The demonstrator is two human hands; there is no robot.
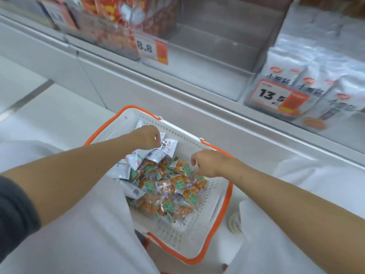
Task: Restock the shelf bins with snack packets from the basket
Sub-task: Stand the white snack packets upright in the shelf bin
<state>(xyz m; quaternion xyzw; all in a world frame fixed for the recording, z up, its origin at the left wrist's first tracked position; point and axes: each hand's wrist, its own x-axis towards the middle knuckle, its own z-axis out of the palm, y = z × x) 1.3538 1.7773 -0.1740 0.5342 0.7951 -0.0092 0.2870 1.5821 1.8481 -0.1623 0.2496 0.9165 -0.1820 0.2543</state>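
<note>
A white basket (pixel 199 240) with an orange rim sits low in front of me, holding several snack packets. Clear packets of orange snacks with green labels (pixel 173 190) fill its middle, and white packets (pixel 126 171) lie to their left. My left hand (pixel 147 136) reaches into the far side and pinches a white packet (pixel 167 148) by its top edge. At the right side of the basket, my right hand (pixel 209 163) pinches the corner of a clear orange packet (pixel 194 177). Above, the clear shelf bin (pixel 213 54) in the middle holds nothing.
On the shelf, a bin of red packets (pixel 118 20) stands left of the middle bin, with a price tag (pixel 152 49) reading 8.8. To the right, a bin of white packets (pixel 324 76) carries a 13.5 tag (pixel 276 95). A white shelf ledge (pixel 197 107) runs below them.
</note>
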